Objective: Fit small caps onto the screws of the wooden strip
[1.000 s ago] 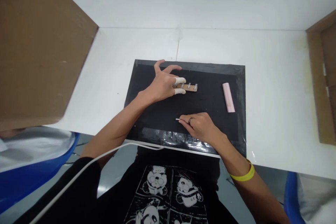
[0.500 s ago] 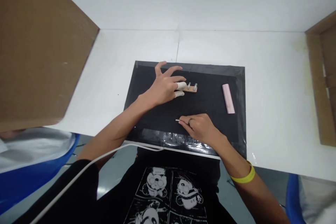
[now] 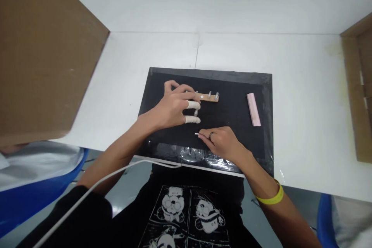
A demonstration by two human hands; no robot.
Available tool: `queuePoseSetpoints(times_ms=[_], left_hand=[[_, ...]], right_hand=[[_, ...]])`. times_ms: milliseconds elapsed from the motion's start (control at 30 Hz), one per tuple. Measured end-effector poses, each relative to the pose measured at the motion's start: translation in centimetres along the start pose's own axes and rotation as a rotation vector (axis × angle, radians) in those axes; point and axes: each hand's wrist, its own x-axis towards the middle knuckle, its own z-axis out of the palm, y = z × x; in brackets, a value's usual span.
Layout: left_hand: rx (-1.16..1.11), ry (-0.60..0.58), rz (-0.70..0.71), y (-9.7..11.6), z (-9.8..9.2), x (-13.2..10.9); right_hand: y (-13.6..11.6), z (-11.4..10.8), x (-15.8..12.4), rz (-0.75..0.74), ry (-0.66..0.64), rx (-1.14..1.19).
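Note:
My left hand (image 3: 174, 107) hovers over the black mat (image 3: 232, 81), white cots on its thumb and forefinger. Between those two tips it pinches a small metal piece (image 3: 196, 112), lifted just below a tan strip (image 3: 209, 97) that carries upright metal posts. My right hand (image 3: 222, 141) rests on the mat near its front edge, fingers closed on a thin white stick (image 3: 197, 134) whose tip points left. The stick's tip lies a little below my left thumb.
A pink bar (image 3: 253, 109) lies on the right part of the mat. Brown cardboard walls stand at the left (image 3: 43, 54) and right (image 3: 357, 93) of the white table (image 3: 305, 85). A white cable (image 3: 95, 186) crosses my left arm. Blue seats flank me.
My left hand has drawn back from the tan strip toward me, carrying a small metal piece between thumb and forefinger. My right hand has stayed put with the stick.

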Motion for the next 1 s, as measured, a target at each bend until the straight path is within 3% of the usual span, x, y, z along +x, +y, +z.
queuePoseSetpoints(times_ms=[167,333,500,700,1000], left_hand=[[0.049,-0.006,-0.032,0.5,0.5,-3.1],[0.024,0.132,-0.164,0.7,2.7,-5.4],[-0.019,0.200,-0.241,0.8,4.3,-6.2],[-0.050,0.152,-0.270,0.9,4.5,-7.0],[-0.048,0.222,-0.325,1.3,5.2,-6.9]], right_hand=[[0.1,0.0,-0.2,0.000,0.040,0.013],[0.2,0.2,-0.4,-0.008,0.086,0.018],[0.2,0.4,-0.4,-0.017,0.111,0.019],[0.1,0.2,-0.4,0.000,0.092,0.026],[-0.1,-0.6,-0.2,0.010,0.122,0.167]])
